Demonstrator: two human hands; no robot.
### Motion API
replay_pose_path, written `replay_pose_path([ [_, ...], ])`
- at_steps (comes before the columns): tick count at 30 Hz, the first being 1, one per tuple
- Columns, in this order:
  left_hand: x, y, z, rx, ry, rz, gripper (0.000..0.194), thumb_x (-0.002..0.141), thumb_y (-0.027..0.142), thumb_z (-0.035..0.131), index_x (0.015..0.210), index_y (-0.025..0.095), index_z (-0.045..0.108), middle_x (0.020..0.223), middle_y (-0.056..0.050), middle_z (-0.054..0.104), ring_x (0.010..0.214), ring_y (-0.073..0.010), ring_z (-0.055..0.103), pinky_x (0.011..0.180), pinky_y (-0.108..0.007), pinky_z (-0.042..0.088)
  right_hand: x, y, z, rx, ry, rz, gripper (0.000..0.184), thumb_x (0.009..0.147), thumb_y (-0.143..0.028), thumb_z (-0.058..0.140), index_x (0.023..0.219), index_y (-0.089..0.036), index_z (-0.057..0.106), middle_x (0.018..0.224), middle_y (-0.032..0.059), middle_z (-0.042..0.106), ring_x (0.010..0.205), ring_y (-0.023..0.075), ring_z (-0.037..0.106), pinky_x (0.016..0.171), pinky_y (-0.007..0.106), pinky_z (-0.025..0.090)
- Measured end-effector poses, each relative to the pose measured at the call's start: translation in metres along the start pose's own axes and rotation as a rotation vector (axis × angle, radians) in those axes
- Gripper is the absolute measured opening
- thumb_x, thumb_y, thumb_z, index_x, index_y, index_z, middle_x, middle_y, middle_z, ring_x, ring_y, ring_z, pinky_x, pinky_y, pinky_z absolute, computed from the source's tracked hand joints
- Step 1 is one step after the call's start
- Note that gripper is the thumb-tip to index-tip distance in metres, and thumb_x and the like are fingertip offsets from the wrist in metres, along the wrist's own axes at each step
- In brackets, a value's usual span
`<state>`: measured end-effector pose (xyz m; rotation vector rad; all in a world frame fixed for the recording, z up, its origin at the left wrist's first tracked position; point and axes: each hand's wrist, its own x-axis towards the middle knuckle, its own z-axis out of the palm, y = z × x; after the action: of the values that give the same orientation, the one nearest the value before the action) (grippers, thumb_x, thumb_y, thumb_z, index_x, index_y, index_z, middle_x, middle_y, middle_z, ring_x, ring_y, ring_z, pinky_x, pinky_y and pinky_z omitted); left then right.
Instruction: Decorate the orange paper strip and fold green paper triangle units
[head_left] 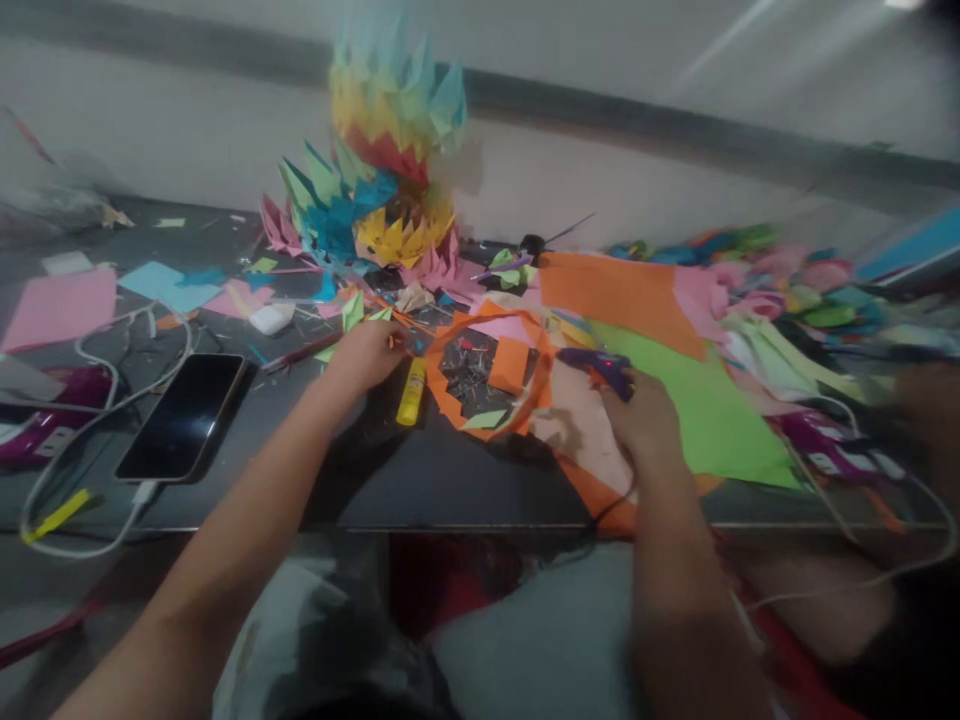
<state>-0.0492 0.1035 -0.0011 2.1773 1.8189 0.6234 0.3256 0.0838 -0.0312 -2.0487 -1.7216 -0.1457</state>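
Note:
My right hand (643, 415) is closed round the handle of a purple glue gun (596, 365), whose nozzle points left toward an orange paper strip loop (480, 335). My left hand (369, 352) pinches the left end of that orange strip, fingers closed on it. A yellow glue tube (412, 391) lies just right of my left hand. Inside the loop lies a small orange paper square (509, 364) on dark scraps. Behind stands a tall stack of folded paper flowers (386, 170) in blue, yellow, red and pink.
A black phone (182, 415) on a white cable (90, 480) lies at the left. Pink and blue sheets (64, 305) lie far left. Orange (615, 290) and green sheets (705, 410) cover the right, with paper flowers (757, 275) beyond. Another person's arm (926, 400) shows at the right edge.

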Motion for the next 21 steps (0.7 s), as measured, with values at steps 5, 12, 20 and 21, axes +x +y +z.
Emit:
replay_pose_path([
  [5,0.002,-0.029,-0.021,0.214,-0.024,-0.300,0.022,0.076,0.033,0.053,0.082,0.020,0.069,0.088,-0.010,0.069,0.082,-0.0273,0.063,0.068,-0.032,0.046,-0.004,-0.020,-0.008,0.138,0.113,-0.093,0.032,0.076,-0.033,0.051,0.097,-0.013,0.063,0.098,0.0146,0.063,0.096,0.0290,0.055,0.087,0.044,0.041],
  [12,0.006,-0.043,-0.019,0.238,-0.342,-0.316,0.035,0.059,0.051,0.069,0.078,0.023,0.069,0.087,-0.008,0.069,0.078,-0.0248,0.062,0.065,-0.030,0.044,-0.024,-0.065,-0.016,0.960,-0.481,-0.091,0.044,0.078,-0.057,0.051,0.101,-0.022,0.064,0.106,0.0062,0.064,0.094,0.0227,0.060,0.078,0.035,0.049],
  [20,0.008,-0.042,-0.012,0.195,-0.369,-0.300,0.025,0.058,0.042,0.072,0.072,0.022,0.069,0.078,-0.006,0.068,0.072,-0.0228,0.062,0.062,-0.028,0.043,-0.032,-0.066,-0.044,1.401,-0.935,-0.318,0.063,0.060,-0.075,0.059,0.088,-0.020,0.070,0.077,0.0057,0.066,0.071,0.0192,0.060,0.067,0.029,0.045],
  [21,0.008,-0.042,-0.012,0.186,-0.370,-0.297,0.024,0.058,0.041,0.072,0.070,0.022,0.069,0.076,-0.006,0.068,0.071,-0.0224,0.062,0.061,-0.028,0.042,-0.032,-0.067,-0.049,1.383,-1.040,-0.411,0.064,0.056,-0.073,0.063,0.090,-0.019,0.069,0.076,0.0052,0.065,0.071,0.0186,0.060,0.067,0.029,0.045],
])
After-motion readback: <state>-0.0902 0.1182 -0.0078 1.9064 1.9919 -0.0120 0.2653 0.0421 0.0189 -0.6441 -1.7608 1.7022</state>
